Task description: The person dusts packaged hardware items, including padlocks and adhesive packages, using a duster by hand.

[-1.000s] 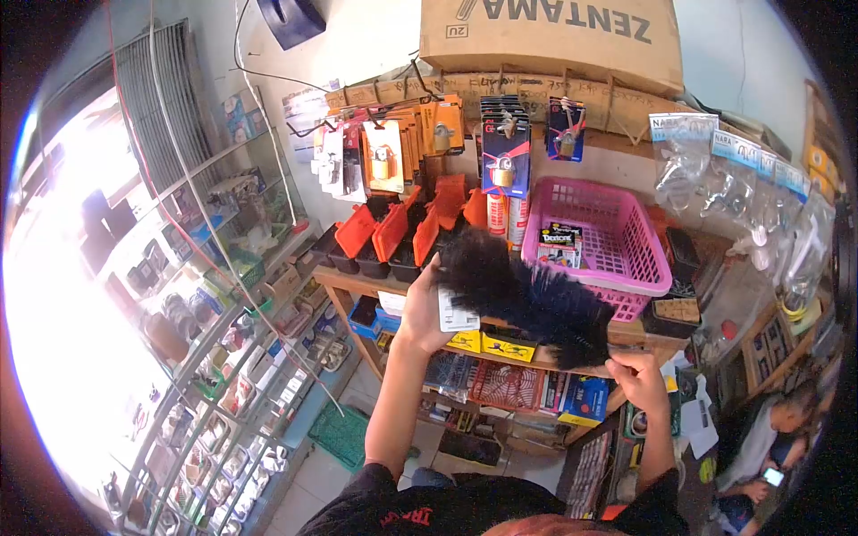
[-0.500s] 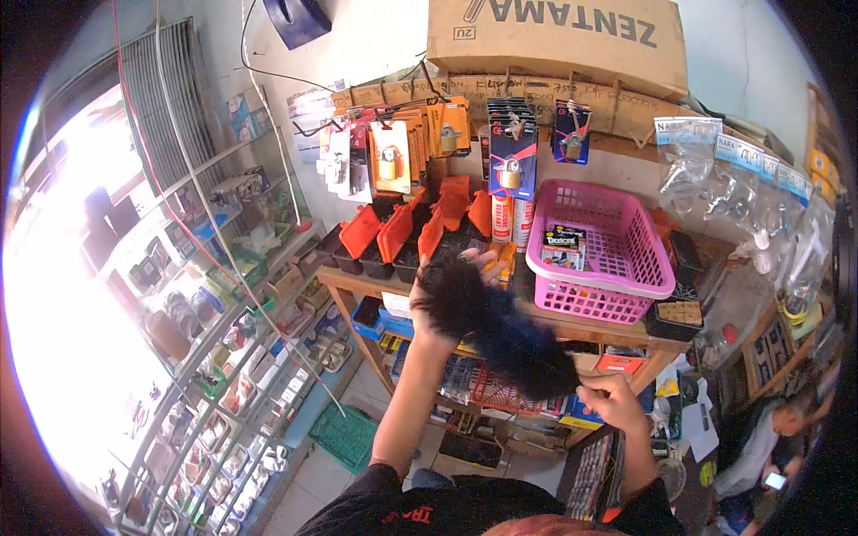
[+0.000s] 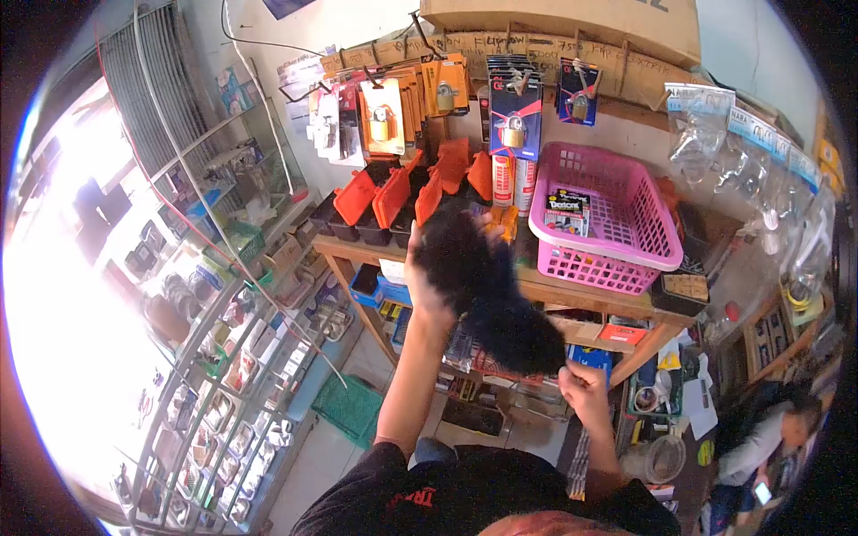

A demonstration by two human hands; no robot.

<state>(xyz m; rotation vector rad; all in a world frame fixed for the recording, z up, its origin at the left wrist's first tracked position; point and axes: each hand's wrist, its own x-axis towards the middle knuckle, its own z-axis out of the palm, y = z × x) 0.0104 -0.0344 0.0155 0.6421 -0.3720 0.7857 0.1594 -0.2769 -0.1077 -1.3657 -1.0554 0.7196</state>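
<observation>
A fluffy black duster (image 3: 514, 313) slants across the middle of the head view, in front of the wooden table. My left hand (image 3: 427, 293) is closed around its upper left part, and some fingertips show past the dark fibres. At the lower right end, my right hand (image 3: 585, 393) pinches the tip, though any handle there is too small to make out. Behind the duster stand black bins with orange lids (image 3: 391, 198). A pink basket (image 3: 617, 255) holding small black packets (image 3: 567, 210) sits to their right.
Padlock packs (image 3: 514, 125) hang on hooks above the wooden table (image 3: 572, 290). Plastic bags (image 3: 760, 156) hang at right. A glass display shelf (image 3: 223, 357) runs along the left, with a green crate (image 3: 347, 406) on the floor. Another person (image 3: 760, 451) holds a phone at lower right.
Both hands and the duster have shifted slightly up and left, the right hand most. The camera view has tilted down a little. Both hands keep their hold.
</observation>
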